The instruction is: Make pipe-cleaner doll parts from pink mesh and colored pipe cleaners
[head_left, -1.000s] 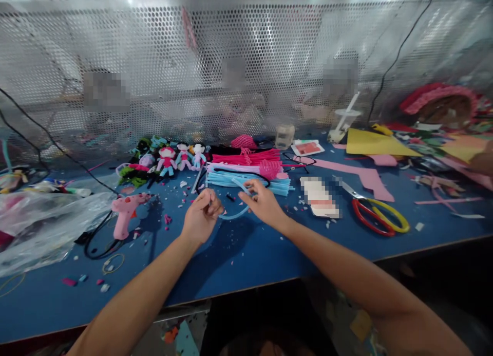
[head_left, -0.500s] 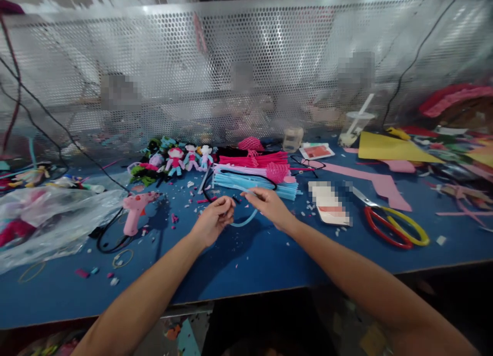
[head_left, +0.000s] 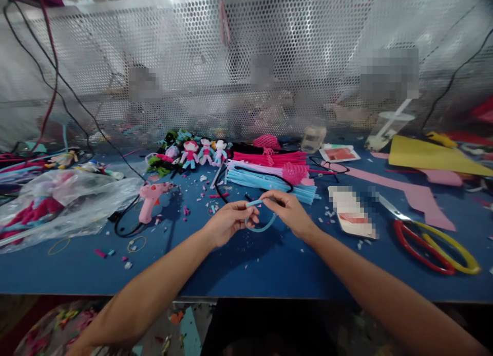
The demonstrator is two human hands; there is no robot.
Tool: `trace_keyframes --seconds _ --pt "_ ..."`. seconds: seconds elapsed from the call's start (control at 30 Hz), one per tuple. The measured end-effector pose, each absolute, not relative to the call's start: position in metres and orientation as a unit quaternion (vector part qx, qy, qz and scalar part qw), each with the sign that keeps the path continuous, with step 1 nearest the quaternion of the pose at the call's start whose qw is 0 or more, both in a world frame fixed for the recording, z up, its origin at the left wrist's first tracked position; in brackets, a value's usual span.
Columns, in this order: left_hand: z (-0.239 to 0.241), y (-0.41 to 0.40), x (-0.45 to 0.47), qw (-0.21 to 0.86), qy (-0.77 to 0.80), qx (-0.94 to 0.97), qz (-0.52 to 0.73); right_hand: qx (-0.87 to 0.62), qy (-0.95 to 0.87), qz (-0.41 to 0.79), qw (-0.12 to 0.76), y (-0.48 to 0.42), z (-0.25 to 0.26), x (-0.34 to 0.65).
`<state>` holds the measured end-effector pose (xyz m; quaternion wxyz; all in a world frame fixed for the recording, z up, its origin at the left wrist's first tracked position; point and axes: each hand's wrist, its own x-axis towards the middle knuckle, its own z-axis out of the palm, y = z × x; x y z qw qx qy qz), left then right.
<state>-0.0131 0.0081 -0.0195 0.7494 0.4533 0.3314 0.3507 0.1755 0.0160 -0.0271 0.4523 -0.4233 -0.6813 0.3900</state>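
A light-blue pipe cleaner [head_left: 265, 226] is bent into a loop between my two hands, above the blue table. The fingers of my left hand [head_left: 231, 220] pinch it at the left side of the loop. My right hand [head_left: 288, 211] grips it at the upper right, with thumb and forefinger pressed together. Just behind my hands lies a bundle of light-blue pipe cleaners [head_left: 262, 183], with a pink bundle [head_left: 281, 158] beyond it. A black cord curves across the bundles.
Small dolls [head_left: 189, 154] sit behind at the left. A pink glue gun [head_left: 149, 199] and a clear plastic bag [head_left: 88, 204] lie at left. To the right are a blurred white phone-like object [head_left: 352, 214], scissors [head_left: 427, 248] and a lidded cup [head_left: 389, 127]. A perforated metal panel [head_left: 215, 89] stands behind.
The view has turned slightly left. My hands have come closer together, and the light-blue pipe cleaner now forms a more closed loop, with its top section showing between my fingers.
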Motion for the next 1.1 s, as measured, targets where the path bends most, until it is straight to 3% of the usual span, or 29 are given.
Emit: trace_keyframes --seconds 0.27,0.7,0.83,1.1 --pt "-0.027 0.012 -0.016 0.77 0.333 0.435 0.327 -0.421 -0.671 0.401 0.46 0.013 -0.026 0.176" --pt "-0.027 0.009 -0.014 0.768 0.358 0.438 0.3 -0.441 -0.747 0.216 0.449 0.004 -0.015 0.174" --pt "-0.026 0.009 -0.014 0.769 0.351 0.439 0.305 -0.431 -0.732 0.26 0.459 0.005 -0.017 0.172" --pt "-0.027 0.011 -0.012 0.725 0.384 0.403 0.405 -0.436 -0.544 0.486 0.527 0.016 -0.023 0.174"
